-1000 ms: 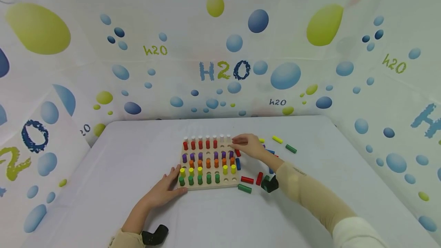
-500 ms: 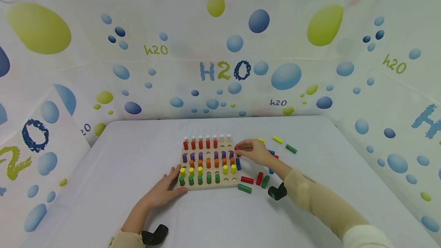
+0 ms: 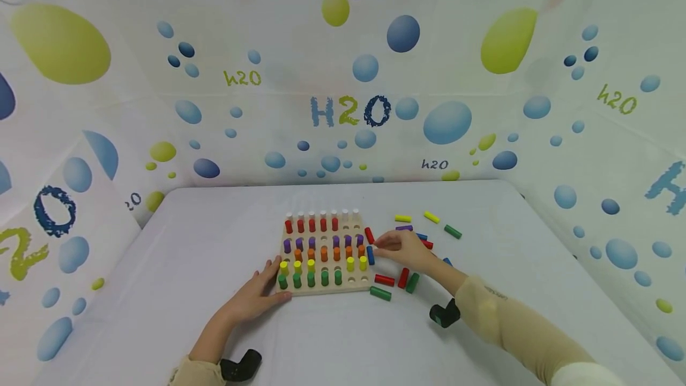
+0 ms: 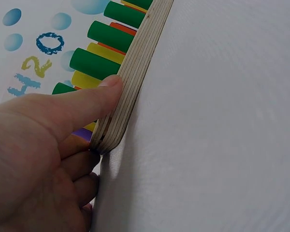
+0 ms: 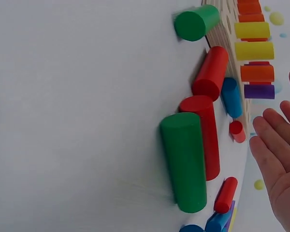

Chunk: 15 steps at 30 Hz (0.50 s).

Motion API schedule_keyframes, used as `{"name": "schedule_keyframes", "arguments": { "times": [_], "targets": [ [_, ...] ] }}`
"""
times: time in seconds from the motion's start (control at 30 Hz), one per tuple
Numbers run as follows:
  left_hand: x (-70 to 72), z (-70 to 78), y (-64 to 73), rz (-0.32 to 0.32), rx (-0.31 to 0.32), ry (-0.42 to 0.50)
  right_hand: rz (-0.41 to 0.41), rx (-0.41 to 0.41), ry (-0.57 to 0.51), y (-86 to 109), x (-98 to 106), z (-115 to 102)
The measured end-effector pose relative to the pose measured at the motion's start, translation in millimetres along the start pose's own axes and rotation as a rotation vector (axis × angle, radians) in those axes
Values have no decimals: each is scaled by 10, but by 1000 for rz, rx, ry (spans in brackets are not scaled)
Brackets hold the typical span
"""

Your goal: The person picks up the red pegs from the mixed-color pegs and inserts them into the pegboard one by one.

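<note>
A wooden pegboard (image 3: pixel 354 288) stands on the table with rows of white, red, purple, orange, yellow and green pegs upright in it; some holes are bare. My left hand (image 3: pixel 253 298) grips its near left corner. In the left wrist view the thumb presses the layered front edge (image 4: pixel 135 72), other fingers bending round the side. Just right of the board my right hand (image 3: pixel 405 250) hovers with nothing held, its fingertips close to a blue peg (image 3: pixel 370 255). A red peg (image 3: pixel 369 235) lies just beyond that. The right wrist view shows the hand's fingers relaxed.
Loose pegs lie right of the board: red (image 3: pixel 384 280) and green (image 3: pixel 380 293) ones in front, yellow (image 3: pixel 431 217), purple (image 3: pixel 404 228) and green (image 3: pixel 452 232) ones farther back. A white cloth covers the table (image 3: pixel 230 213); a patterned sheet (image 3: pixel 278 46) hangs behind it.
My right hand has drawn back from the board's far right corner, past the red peg, toward me and to the right, beside the blue peg. The left hand has stayed in place.
</note>
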State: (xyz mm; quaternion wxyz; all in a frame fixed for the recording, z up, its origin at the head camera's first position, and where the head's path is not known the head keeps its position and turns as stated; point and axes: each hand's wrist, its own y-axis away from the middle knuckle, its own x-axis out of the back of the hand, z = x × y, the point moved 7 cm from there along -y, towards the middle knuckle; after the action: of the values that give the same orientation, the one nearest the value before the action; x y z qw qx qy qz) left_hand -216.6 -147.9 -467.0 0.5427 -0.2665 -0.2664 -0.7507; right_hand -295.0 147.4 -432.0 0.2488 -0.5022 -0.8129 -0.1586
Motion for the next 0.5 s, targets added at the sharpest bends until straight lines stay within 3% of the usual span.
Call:
{"name": "schedule_keyframes", "arguments": {
  "times": [0.5],
  "targets": [
    [7,-6,6,8,4,-4,-19,-11,79,129,-40,73]
  ]
}}
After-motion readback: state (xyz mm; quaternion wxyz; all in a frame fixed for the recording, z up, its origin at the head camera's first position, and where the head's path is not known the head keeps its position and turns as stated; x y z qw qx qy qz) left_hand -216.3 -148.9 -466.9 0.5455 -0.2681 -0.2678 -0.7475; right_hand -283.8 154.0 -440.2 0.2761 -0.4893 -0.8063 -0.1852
